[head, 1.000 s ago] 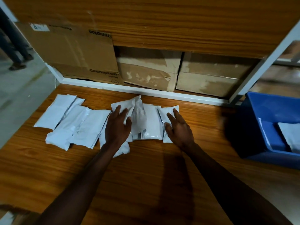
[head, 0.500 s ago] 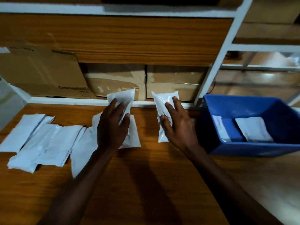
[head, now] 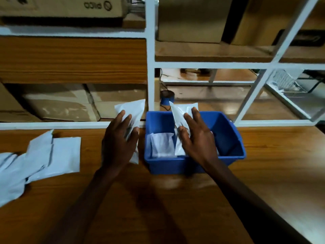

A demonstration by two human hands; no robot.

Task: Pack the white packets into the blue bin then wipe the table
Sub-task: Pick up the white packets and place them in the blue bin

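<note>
Right hand (head: 198, 145) clamping packet (head: 181, 120) over blue bin (head: 175, 164), left hand (head: 119, 143) clamping another packet (head: 133, 110)

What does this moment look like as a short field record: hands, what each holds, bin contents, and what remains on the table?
left hand: holds left packet above the table, beside the bin's left wall
right hand: holds right packet over the bin's opening
blue bin: on the table, at least one packet in the bin lying flat
loose packets: overlapping pile at the table's left
table: wooden, not yet wiped; no cloth in view
</note>
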